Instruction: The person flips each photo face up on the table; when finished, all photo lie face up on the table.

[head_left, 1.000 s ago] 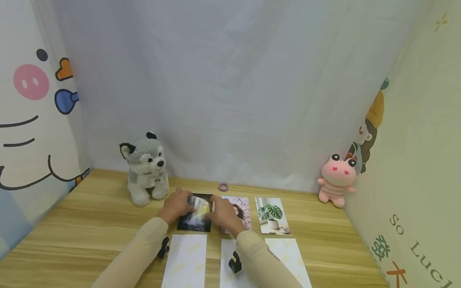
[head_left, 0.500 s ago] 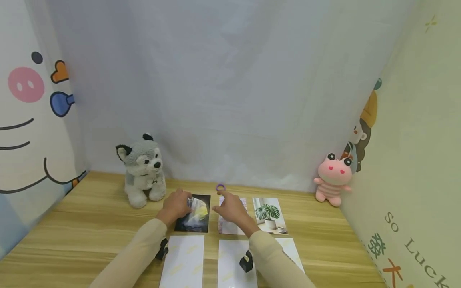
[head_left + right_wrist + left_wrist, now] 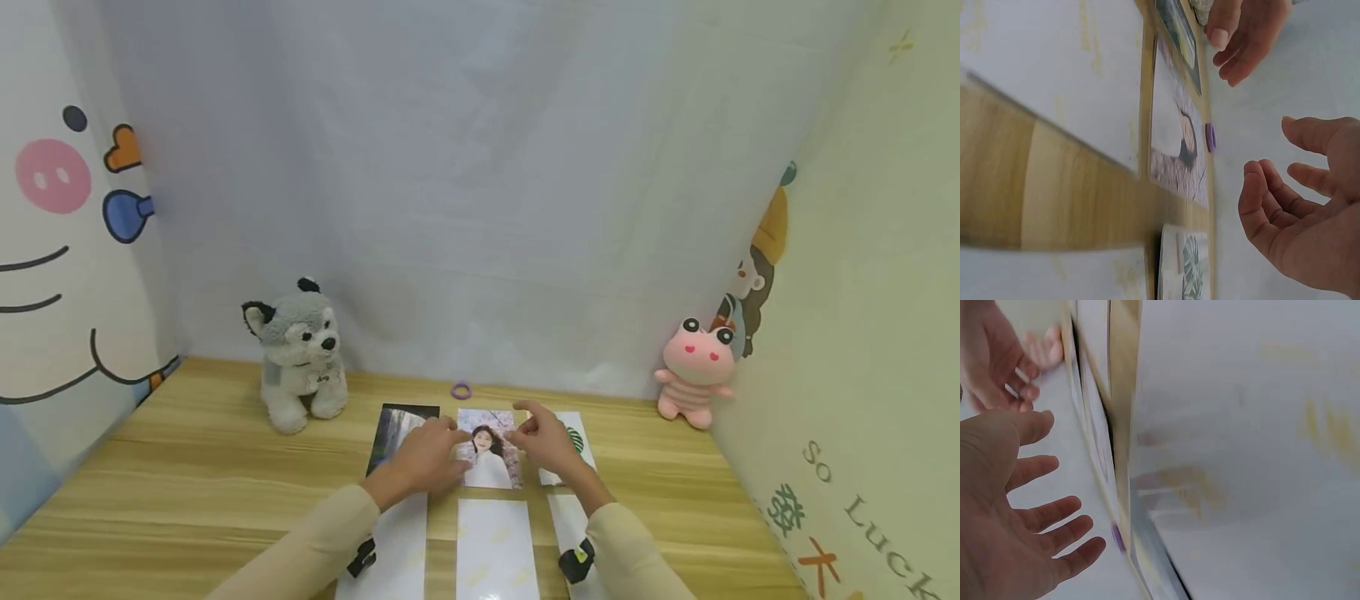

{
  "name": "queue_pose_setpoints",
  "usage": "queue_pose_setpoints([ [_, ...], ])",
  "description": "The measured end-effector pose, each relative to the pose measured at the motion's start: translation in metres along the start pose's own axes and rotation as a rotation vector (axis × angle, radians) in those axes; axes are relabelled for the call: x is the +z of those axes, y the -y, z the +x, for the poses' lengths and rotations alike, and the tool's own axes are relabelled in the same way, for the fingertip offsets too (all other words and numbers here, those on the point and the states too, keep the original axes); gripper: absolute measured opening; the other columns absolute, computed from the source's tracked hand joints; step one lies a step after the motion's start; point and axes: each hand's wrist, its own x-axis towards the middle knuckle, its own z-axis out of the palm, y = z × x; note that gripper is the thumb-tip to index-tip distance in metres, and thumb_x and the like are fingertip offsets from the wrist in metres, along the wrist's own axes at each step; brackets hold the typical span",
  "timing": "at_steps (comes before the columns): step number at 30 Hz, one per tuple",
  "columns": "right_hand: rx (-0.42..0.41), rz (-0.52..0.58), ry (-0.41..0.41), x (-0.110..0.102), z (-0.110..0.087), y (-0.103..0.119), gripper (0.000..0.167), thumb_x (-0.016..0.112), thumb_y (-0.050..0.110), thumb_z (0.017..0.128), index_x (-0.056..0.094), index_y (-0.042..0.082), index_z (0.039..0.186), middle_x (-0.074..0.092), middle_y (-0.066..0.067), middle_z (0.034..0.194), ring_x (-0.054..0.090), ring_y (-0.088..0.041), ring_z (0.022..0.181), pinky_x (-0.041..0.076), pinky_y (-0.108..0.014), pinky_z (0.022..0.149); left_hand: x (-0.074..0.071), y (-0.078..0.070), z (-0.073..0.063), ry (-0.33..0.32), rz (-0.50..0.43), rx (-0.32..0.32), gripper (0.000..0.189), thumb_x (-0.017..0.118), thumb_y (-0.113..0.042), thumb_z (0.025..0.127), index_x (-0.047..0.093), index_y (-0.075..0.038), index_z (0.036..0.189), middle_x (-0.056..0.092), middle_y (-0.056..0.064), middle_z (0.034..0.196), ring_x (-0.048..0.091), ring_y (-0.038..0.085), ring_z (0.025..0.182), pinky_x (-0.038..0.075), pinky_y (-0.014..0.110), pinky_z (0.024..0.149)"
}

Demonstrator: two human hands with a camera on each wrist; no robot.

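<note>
A portrait photo (image 3: pixel 489 473) with pink blossoms lies in the middle of a row of three. My left hand (image 3: pixel 427 458) is at its left side, fingers extended, overlapping the dark waterfall photo (image 3: pixel 392 433). On the other side, my right hand (image 3: pixel 553 442) has thumb and fingers apart at the portrait's right edge and partly hides the plant photo (image 3: pixel 588 429). Both palms face each other in the right wrist view, where the right hand (image 3: pixel 1304 212) has loosely bent fingers and holds nothing. The left wrist view shows the left hand (image 3: pixel 1029 519) spread and holding nothing.
Three white sheets with faint yellow marks lie in front, the middle sheet (image 3: pixel 495 546) fully uncovered by the arms. Behind the photos is a purple ring (image 3: pixel 461 397). A plush husky (image 3: pixel 300 358) sits at left, a pink plush frog (image 3: pixel 697 375) at right, before a pale curtain.
My left hand has moved right from the waterfall photo to the portrait's left side. My right hand has left the waterfall photo and shifted right, uncovering the portrait.
</note>
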Motion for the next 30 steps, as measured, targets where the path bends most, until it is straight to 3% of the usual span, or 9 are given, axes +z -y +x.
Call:
queue_pose_setpoints([
  [8,0.054,0.008,-0.046,-0.030,-0.028,-0.020,0.048,0.070,0.010,0.091,0.054,-0.002,0.135,0.066,-0.008,0.085,0.062,-0.023,0.072,0.052,-0.028,0.059,0.020,-0.045,-0.003,0.150,0.098,0.184,0.057,0.069,-0.055,0.086,0.066,-0.021,0.131,0.058,0.012,0.138,0.057,0.029,0.126,0.052,0.046,0.095],
  [17,0.100,-0.058,-0.038,-0.063,-0.062,-0.033,0.044,0.071,0.009,0.091,0.057,-0.005,0.129,0.063,-0.010,0.091,0.060,-0.017,0.079,0.051,-0.025,0.066,0.026,-0.088,-0.008,0.224,0.123,0.381,0.064,0.063,-0.068,0.085,0.060,-0.031,0.138,0.056,0.005,0.142,0.052,0.019,0.129,0.050,0.038,0.095],
  [23,0.125,-0.098,-0.026,-0.077,-0.079,-0.045,0.049,0.073,0.009,0.088,0.055,-0.006,0.131,0.061,-0.015,0.100,0.059,-0.021,0.088,0.051,-0.030,0.074,0.036,-0.105,-0.010,0.250,0.172,0.452,0.070,0.059,-0.074,0.083,0.055,-0.036,0.142,0.052,0.004,0.145,0.049,0.019,0.133,0.049,0.040,0.098],
  [30,0.143,-0.126,0.038,-0.088,-0.091,-0.058,0.060,0.077,0.006,0.082,0.050,-0.015,0.131,0.060,-0.015,0.097,0.054,-0.018,0.082,0.048,-0.025,0.067,0.045,-0.119,-0.007,0.242,0.282,0.503,0.071,0.056,-0.079,0.081,0.053,-0.042,0.142,0.054,-0.001,0.141,0.049,0.015,0.129,0.049,0.034,0.090],
])
